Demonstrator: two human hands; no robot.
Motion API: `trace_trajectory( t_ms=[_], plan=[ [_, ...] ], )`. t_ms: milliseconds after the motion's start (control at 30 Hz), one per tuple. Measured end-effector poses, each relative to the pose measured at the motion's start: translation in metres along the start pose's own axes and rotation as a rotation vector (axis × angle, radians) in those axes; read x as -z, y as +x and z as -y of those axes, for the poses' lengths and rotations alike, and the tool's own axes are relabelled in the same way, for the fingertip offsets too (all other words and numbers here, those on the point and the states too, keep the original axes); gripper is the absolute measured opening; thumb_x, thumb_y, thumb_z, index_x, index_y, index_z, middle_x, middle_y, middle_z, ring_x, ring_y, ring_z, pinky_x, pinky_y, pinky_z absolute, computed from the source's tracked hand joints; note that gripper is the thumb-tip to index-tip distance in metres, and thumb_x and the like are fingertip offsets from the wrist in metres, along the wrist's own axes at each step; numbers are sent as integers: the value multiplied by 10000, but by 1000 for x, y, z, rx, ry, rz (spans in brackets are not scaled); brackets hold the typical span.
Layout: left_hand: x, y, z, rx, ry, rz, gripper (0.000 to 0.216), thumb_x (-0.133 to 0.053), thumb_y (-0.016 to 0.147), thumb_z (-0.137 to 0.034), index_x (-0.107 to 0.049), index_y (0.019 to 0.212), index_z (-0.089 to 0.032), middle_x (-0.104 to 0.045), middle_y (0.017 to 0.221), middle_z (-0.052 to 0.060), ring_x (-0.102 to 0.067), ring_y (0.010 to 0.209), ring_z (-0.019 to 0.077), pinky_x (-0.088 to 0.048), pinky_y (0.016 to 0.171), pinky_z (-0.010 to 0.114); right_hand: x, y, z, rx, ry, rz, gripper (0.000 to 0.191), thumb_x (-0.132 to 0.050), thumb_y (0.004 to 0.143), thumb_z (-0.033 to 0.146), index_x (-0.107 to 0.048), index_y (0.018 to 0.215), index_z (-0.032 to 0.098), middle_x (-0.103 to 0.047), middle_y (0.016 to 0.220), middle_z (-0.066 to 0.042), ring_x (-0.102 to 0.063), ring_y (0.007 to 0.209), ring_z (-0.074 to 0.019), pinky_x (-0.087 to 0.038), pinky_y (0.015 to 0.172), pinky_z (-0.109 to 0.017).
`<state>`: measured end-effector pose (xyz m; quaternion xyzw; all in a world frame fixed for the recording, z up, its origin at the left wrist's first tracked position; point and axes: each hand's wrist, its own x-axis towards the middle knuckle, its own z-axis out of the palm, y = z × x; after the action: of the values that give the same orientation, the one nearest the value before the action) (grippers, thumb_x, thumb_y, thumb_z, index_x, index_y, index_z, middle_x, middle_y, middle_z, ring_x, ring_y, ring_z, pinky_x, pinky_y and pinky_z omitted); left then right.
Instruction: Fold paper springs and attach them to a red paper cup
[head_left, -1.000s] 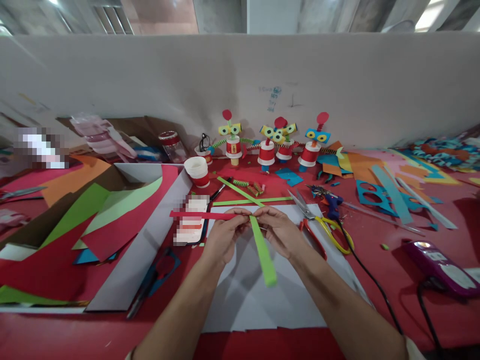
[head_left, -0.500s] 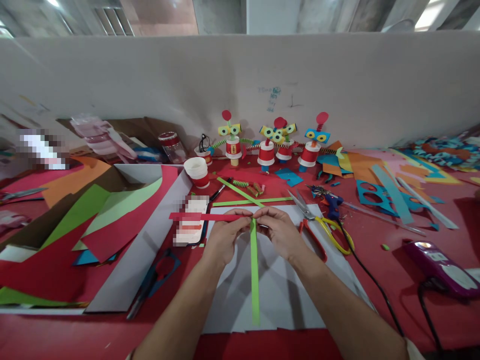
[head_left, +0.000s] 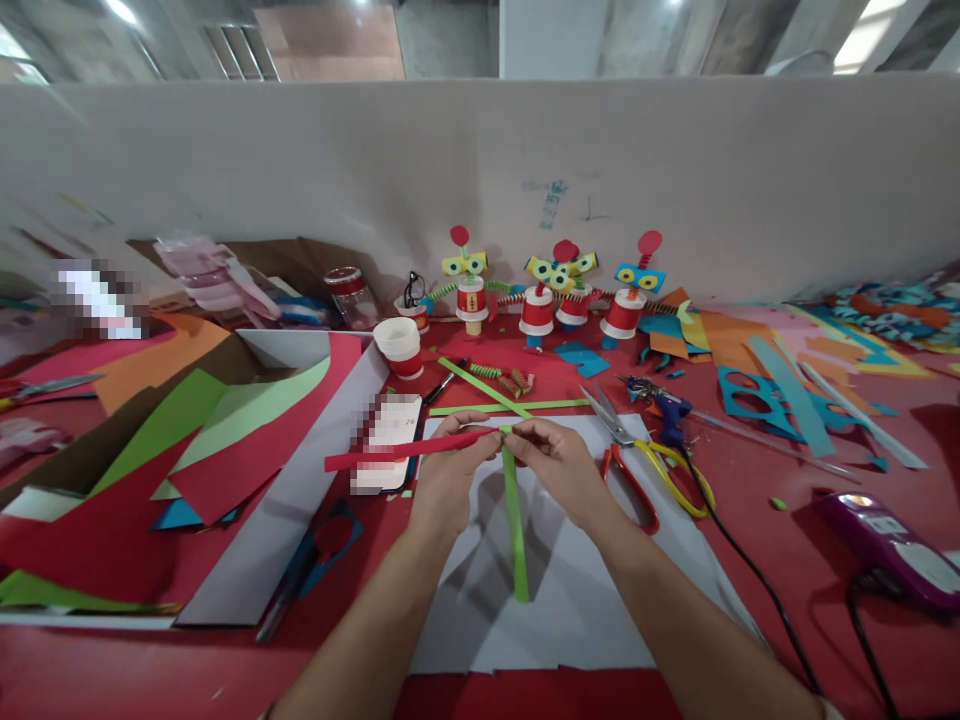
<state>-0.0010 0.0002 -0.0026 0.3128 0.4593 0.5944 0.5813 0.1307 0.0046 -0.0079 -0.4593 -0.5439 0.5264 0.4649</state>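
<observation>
My left hand [head_left: 452,480] pinches a red paper strip [head_left: 409,451], whose free end sticks out to the left over the phone. My right hand [head_left: 551,462] is closed at the top of a green paper strip [head_left: 516,525], which hangs down toward me. The two strips meet at a corner between my fingertips, above white paper [head_left: 570,630]. Beyond my hands lie a loose green strip [head_left: 484,386] and another green strip [head_left: 555,405]. Folded green paper springs [head_left: 485,371] rest behind them.
Scissors with yellow handles [head_left: 667,475], red-handled pliers [head_left: 634,490] and a blue glue gun [head_left: 670,415] lie right. Left are a phone [head_left: 386,440] and a box of coloured paper [head_left: 300,500]. White paper cups [head_left: 399,345] and several cup robots [head_left: 537,312] stand behind.
The red strip's free end has dipped lower on the left. The green strip's lower end has swung slightly right and up. Both hands stay together at the joined corner.
</observation>
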Motion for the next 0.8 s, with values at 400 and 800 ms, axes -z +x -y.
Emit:
trace_trajectory(
  t_ms=[400, 800],
  plan=[
    [0, 0, 1, 7, 20, 60, 225, -762, 588, -218, -669, 787, -169, -644, 699, -11, -556, 677, 119, -416, 677, 250, 0, -6, 12, 95, -179, -86, 201, -621, 772, 342, -575, 616, 224, -489, 570, 40, -410, 547, -126, -308, 541, -270],
    [-1, -3, -5, 18, 195, 278, 282, -614, 773, -376, -532, 584, -185, -456, 570, -27, -413, 581, 121, -334, 578, 252, 1, -5, 16, -134, 308, 80, 306, -740, 677, 434, -579, 559, 202, -495, 526, 39, -392, 533, -111, -298, 558, -276]
  ],
)
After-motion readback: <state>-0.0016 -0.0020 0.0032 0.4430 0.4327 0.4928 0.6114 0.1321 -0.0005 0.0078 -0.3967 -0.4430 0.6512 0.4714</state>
